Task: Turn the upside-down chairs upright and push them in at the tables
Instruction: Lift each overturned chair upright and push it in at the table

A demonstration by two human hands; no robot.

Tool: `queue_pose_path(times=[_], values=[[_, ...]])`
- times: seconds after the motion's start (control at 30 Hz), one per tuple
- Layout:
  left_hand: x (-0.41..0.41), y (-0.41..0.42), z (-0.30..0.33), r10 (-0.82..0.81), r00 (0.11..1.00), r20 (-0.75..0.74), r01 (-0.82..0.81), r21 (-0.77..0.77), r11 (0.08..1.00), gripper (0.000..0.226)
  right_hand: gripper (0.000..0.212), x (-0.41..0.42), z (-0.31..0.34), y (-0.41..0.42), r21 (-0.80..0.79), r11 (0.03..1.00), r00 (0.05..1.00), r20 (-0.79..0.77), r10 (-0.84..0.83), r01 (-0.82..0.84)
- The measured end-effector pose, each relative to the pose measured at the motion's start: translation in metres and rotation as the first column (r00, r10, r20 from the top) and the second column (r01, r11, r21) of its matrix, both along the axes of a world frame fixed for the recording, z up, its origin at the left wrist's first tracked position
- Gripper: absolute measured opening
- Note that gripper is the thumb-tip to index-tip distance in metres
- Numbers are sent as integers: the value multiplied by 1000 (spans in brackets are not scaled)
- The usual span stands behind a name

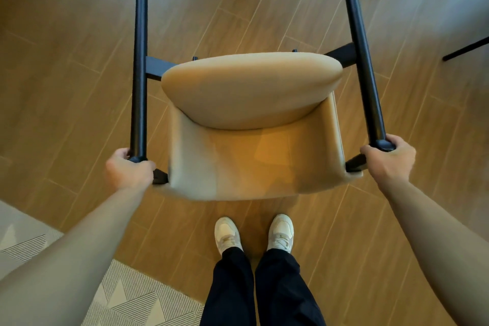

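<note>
Head view showed a tan upholstered chair (pixel 251 124) held off the wooden floor (pixel 66 74), tipped so that its two long black legs (pixel 139 61) ran away from the person toward the top of the frame. The left hand (pixel 128 168) was curled tight round the near end of the left leg, and the right hand (pixel 390 157) was wrapped the same way round the near end of the right leg (pixel 362 61). The seat cushion faced up toward the camera and the backrest hung nearest the person's white shoes (pixel 254 234).

The chair appeared mid-rotation, neither inverted nor yet upright. To finish the step well, both grips likely needed to stay matched so the frame turned without twisting, and the far leg tips should come down together rather than one at a time. The feet stood close under the backrest, so a short step back seemed wise. A patterned rug (pixel 127 296) lay at lower left; no bench was clearly in view, only dark struts at the frame's corners.
</note>
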State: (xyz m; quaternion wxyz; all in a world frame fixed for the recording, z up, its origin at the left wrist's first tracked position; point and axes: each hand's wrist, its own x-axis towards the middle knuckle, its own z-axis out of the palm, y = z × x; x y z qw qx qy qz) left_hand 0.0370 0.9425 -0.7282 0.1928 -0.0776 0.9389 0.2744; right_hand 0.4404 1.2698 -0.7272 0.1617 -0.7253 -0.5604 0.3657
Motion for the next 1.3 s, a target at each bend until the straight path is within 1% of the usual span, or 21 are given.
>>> queue_pose_path(times=[0.13,0.23,0.3,0.43,0.5,0.57,0.63,0.67,0.73,0.9,1.07,1.2,1.3], values=[[-34,41,54,-49,998,33,52,-109,993,53,40,-32,51,44,-66,997,998,54,45,-41],[-57,73,90,-66,996,60,75,-157,985,47,34,-55,84,73,-97,992,994,76,83,-75],[-71,88,103,-60,996,71,72,-190,979,53,31,-66,99,88,-114,987,989,89,120,-110],[-90,116,123,-57,994,92,75,-214,974,73,29,-85,117,115,-149,979,980,119,159,-140],[-98,125,130,-64,992,109,89,-238,967,73,28,-91,124,124,-161,976,976,136,172,-149],[-102,132,136,-96,988,118,125,-268,955,58,27,-98,130,132,-173,974,973,148,175,-149],[-112,142,145,-149,984,95,170,-289,942,29,27,-107,138,142,-177,973,971,161,178,-149],[-118,146,149,-164,983,82,181,-291,939,20,27,-112,143,147,-184,971,968,172,183,-151],[-134,161,160,-220,972,82,234,-298,925,15,26,-126,155,163,-191,971,965,186,183,-147],[-174,203,189,-273,957,99,290,-330,898,23,23,-169,184,205,-183,975,959,225,170,-130],[-214,242,206,-307,944,123,331,-343,879,28,32,-205,199,245,-218,969,950,262,170,-113],[-241,273,215,-333,928,169,372,-349,860,32,33,-230,208,279,-238,963,943,273,189,-124],[-265,299,228,-341,917,208,396,-364,843,34,37,-253,221,310,-286,946,935,268,234,-155]])
